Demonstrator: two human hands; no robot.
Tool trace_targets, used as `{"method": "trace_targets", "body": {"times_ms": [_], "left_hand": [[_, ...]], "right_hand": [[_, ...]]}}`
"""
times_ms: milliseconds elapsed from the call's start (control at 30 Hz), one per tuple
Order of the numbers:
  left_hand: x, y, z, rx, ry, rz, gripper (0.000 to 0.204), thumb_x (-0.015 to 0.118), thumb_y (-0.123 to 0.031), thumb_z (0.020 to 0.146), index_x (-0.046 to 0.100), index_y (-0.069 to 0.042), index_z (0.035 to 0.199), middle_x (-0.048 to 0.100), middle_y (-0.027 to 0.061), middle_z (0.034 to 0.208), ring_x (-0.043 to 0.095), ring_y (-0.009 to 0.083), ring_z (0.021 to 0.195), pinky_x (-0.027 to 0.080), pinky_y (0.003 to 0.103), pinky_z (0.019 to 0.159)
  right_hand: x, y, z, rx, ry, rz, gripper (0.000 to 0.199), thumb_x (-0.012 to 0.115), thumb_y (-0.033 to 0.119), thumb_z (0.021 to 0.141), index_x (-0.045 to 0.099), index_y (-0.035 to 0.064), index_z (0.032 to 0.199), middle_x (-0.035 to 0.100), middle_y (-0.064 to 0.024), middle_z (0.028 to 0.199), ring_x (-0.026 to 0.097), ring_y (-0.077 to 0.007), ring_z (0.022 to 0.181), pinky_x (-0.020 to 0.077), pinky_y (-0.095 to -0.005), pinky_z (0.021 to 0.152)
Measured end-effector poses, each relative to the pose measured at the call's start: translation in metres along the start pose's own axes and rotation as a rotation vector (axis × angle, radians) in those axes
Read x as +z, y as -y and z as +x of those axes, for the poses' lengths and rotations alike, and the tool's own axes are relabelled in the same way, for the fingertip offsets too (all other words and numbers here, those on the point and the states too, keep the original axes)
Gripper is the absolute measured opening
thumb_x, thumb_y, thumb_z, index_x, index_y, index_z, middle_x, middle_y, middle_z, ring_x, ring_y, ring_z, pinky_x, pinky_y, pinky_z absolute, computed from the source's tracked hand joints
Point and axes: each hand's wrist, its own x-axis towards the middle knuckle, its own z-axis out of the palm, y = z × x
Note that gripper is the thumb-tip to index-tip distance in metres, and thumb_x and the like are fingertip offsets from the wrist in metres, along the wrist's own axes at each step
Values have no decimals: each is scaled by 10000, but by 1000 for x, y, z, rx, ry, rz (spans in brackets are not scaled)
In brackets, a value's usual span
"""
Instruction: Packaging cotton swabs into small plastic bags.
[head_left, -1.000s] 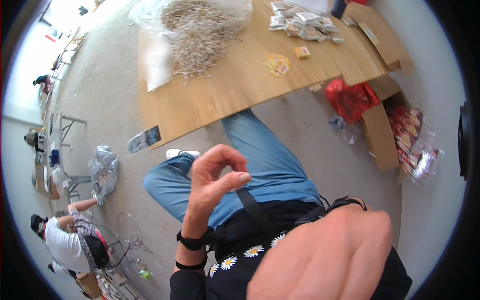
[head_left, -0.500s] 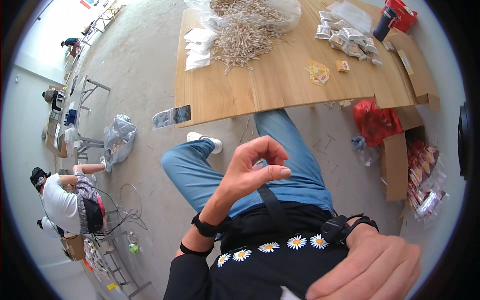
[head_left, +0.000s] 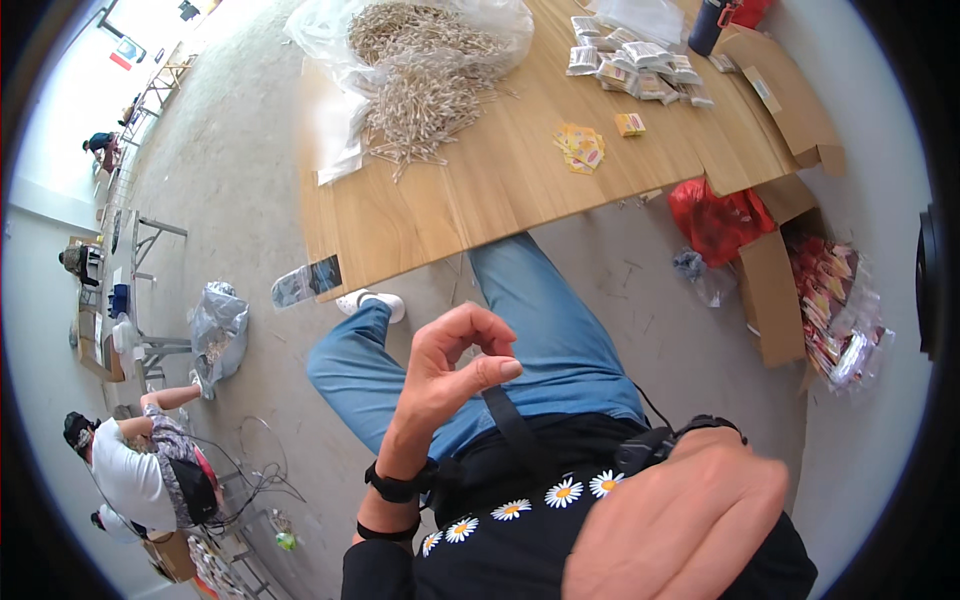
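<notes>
My left hand (head_left: 455, 362) is held above my lap, fingers loosely curled into a C. A small gap shows between thumb and fingertips, with nothing visible in it. My right hand (head_left: 680, 520) is close to the view at the lower right, its back toward me and its fingers hidden. Beyond my knees stands a wooden table (head_left: 430, 215). On it, a pile of thin pale sticks like cotton swabs (head_left: 425, 100) spills from a clear plastic bag (head_left: 505, 25). Small white packs (head_left: 640, 68), yellow cards (head_left: 580, 148) and a small yellow box (head_left: 629, 124) lie farther right.
A dark bottle (head_left: 708, 28) and a cardboard box (head_left: 785, 90) stand at the table's right end. Below are a red bag (head_left: 715, 215) and an open carton (head_left: 775, 300) beside colourful packaging (head_left: 830, 310). Co-workers sit along the left, one in a white shirt (head_left: 135, 480).
The whole view has shifted, and the table sits farther left. My right hand has turned more back-up. The white scrap that showed by it is out of sight. My left hand keeps its curl.
</notes>
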Motion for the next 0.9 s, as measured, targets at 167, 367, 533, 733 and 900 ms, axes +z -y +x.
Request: {"method": "trace_targets", "body": {"times_ms": [167,367,533,733,900], "left_hand": [[-19,10,13,-2,18,-7,257,802,-103,784,647,10,955,624,29,825,584,101,779,460,238,732],[-29,15,41,-44,7,52,243,788,-85,777,651,10,955,633,27,854,588,106,819,466,247,767],[-59,26,37,-73,-179,60,238,774,-67,778,624,-1,951,629,25,841,601,100,791,479,225,722],[-94,27,49,-126,-380,157,125,718,-60,843,633,-12,921,624,-14,824,571,51,768,470,208,696],[-155,46,58,-64,-588,445,200,713,-63,845,653,20,1017,653,22,900,602,75,803,496,224,726]], "right_hand": [[-29,20,20,179,65,121,97,661,-98,825,674,-155,749,603,-279,657,623,-335,487,532,-365,476],[-103,10,-56,53,-338,-429,64,646,4,762,606,-39,739,590,-75,677,587,-214,563,494,-327,534],[-290,9,-72,465,-199,-2363,292,560,-49,785,690,41,1031,609,-139,883,622,-334,795,501,-434,695],[-411,42,-90,531,-239,-2828,371,596,92,860,636,104,1228,602,-129,1138,580,-313,1050,486,-437,852],[-439,31,-109,737,-188,-2736,386,614,209,910,613,114,1285,599,-89,1270,507,-285,1203,427,-448,980]]}}
